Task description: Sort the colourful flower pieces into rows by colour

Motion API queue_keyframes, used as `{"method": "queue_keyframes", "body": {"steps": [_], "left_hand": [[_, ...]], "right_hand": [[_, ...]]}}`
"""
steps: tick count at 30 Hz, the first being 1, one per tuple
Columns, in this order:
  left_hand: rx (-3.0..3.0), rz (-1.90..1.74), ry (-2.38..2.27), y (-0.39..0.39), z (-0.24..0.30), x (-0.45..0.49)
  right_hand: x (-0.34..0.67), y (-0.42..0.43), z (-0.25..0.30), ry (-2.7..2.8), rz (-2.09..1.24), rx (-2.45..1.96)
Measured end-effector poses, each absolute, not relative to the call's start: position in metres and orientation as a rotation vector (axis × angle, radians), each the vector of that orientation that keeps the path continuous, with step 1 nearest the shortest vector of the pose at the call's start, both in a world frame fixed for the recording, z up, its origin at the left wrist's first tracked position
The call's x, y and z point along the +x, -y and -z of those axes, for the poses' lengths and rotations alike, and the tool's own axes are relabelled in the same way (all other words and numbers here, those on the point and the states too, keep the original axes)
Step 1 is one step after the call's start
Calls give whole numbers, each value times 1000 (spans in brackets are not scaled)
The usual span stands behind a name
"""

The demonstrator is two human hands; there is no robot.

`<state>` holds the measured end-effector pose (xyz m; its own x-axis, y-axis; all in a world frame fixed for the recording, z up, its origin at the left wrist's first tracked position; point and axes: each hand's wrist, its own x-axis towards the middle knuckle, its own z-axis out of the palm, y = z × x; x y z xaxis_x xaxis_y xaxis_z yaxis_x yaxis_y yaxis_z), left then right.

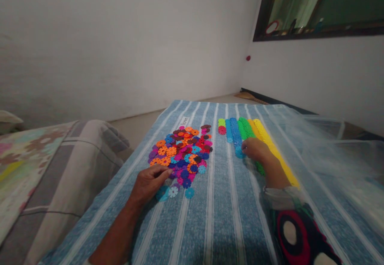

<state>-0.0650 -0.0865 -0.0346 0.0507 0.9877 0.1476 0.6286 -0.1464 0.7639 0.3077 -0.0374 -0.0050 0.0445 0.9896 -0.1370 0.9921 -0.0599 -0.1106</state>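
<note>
A heap of notched plastic snowflake discs in orange, purple, pink, blue and dark red lies on the striped cloth. My left hand is at the heap's near left edge, thumb and fingers pressed together; what they pinch, if anything, is hidden. Just below it lie loose light blue discs. My right hand is closed at the near end of the blue row, its fingertips on a light blue disc. Beside that row run a green row and a long yellow row, partly behind my right wrist and forearm.
A short yellow-green row ends in a red disc. A paper label lies behind the heap. Clear plastic containers stand at the right. Draped fabric is at the left, beyond the table edge.
</note>
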Motion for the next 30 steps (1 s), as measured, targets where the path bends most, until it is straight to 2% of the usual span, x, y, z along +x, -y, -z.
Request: {"method": "queue_keyframes", "body": {"steps": [17, 30], "left_hand": [[1844, -876, -1601, 87, 28, -77], [1720, -944, -1822, 85, 39, -88]], "right_hand": [[308, 38, 5, -2107, 208, 2293], [226, 54, 10, -2621, 375, 1828]]}}
